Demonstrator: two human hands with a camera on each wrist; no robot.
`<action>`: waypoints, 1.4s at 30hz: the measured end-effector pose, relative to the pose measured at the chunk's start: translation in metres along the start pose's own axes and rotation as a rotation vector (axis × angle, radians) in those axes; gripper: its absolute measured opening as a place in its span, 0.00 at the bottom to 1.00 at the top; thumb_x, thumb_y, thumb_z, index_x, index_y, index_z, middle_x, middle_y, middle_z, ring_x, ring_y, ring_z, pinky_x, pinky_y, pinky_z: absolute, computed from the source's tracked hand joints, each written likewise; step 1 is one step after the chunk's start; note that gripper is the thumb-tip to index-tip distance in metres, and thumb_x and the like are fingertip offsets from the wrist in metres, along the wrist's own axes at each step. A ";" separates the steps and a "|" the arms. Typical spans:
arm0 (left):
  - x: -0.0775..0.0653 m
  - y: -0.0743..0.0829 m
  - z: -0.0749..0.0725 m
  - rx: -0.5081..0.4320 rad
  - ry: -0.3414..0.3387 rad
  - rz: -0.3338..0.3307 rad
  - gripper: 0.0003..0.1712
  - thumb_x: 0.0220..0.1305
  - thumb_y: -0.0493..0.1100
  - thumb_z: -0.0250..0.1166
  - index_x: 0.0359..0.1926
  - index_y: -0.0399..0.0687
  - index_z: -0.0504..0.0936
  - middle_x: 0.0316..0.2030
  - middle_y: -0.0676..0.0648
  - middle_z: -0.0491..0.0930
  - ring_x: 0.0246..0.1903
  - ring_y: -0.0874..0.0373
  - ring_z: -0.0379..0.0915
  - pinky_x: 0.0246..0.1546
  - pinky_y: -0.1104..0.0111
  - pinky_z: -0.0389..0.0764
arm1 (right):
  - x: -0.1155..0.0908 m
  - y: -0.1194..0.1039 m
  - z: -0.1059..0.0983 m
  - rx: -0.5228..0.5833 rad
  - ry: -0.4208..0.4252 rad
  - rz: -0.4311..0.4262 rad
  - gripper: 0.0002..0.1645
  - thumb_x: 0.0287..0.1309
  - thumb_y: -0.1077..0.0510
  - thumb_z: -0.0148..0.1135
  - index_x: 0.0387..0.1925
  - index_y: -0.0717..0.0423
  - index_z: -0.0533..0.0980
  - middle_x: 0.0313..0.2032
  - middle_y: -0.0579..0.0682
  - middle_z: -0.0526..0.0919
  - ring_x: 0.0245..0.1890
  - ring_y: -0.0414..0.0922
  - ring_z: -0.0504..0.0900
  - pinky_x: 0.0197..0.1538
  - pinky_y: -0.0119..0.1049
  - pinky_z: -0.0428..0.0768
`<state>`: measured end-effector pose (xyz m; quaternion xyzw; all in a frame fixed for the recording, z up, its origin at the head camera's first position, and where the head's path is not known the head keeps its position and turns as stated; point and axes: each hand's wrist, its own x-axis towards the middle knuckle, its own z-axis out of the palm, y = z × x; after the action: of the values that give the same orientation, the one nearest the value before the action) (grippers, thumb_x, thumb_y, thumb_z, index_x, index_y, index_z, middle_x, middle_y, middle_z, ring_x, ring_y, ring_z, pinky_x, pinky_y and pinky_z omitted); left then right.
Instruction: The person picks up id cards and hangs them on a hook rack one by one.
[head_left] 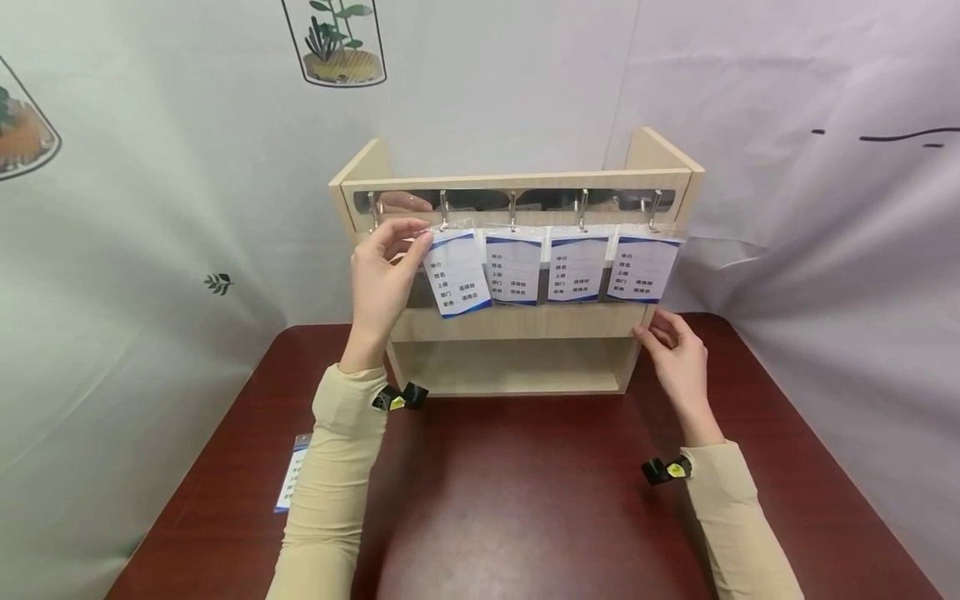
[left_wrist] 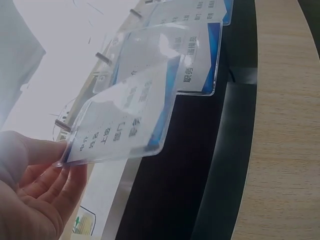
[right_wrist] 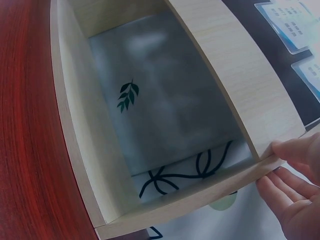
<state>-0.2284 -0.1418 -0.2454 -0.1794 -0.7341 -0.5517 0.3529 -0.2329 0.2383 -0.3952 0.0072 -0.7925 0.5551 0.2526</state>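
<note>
My left hand (head_left: 384, 271) pinches the upper left corner of a badge (head_left: 456, 275) in a clear sleeve with a blue-edged card. That badge tilts at the second hook (head_left: 443, 208) from the left; in the left wrist view its top edge is right by a metal hook (left_wrist: 63, 125). Beside it, three more badges hang from hooks, such as the one at the far right (head_left: 643, 265). My right hand (head_left: 678, 354) holds the right side panel of the wooden rack (head_left: 517, 323) between thumb and fingers, low on its edge.
Another badge (head_left: 292, 479) lies on the dark red table (head_left: 510, 492), partly behind my left sleeve. The leftmost hook (head_left: 372, 204) carries no badge. Below the badges the rack has an open lower compartment (head_left: 517, 367). A pale printed curtain (head_left: 510, 83) stands behind.
</note>
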 end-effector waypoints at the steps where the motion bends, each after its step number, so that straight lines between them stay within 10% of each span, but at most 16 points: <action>1: 0.000 0.000 0.000 -0.005 -0.003 0.004 0.13 0.68 0.40 0.68 0.49 0.37 0.84 0.42 0.43 0.86 0.35 0.61 0.81 0.37 0.73 0.80 | 0.000 0.000 0.000 0.002 0.002 -0.002 0.28 0.65 0.55 0.68 0.64 0.60 0.75 0.57 0.59 0.82 0.49 0.30 0.80 0.48 0.20 0.77; 10: -0.007 -0.010 0.000 -0.053 -0.001 0.015 0.19 0.66 0.38 0.69 0.56 0.37 0.80 0.42 0.40 0.85 0.36 0.60 0.81 0.36 0.72 0.80 | 0.000 -0.001 -0.001 0.004 0.002 -0.011 0.28 0.65 0.56 0.68 0.64 0.60 0.75 0.57 0.59 0.82 0.47 0.27 0.79 0.47 0.19 0.76; 34: -0.058 -0.050 -0.008 -0.109 -0.075 -0.206 0.18 0.66 0.38 0.70 0.52 0.32 0.80 0.42 0.34 0.84 0.35 0.63 0.81 0.39 0.72 0.82 | -0.001 -0.001 0.000 -0.007 0.000 -0.012 0.28 0.66 0.55 0.68 0.64 0.59 0.75 0.57 0.58 0.82 0.49 0.30 0.80 0.46 0.18 0.76; 42: -0.067 -0.039 -0.011 -0.070 -0.109 -0.251 0.16 0.67 0.33 0.67 0.52 0.26 0.79 0.43 0.30 0.83 0.35 0.61 0.82 0.40 0.72 0.82 | -0.001 -0.001 0.000 -0.001 0.009 -0.016 0.27 0.65 0.57 0.68 0.63 0.60 0.75 0.56 0.58 0.83 0.48 0.29 0.80 0.46 0.18 0.76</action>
<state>-0.2040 -0.1565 -0.3185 -0.1282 -0.7492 -0.6061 0.2343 -0.2315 0.2378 -0.3944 0.0111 -0.7915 0.5527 0.2607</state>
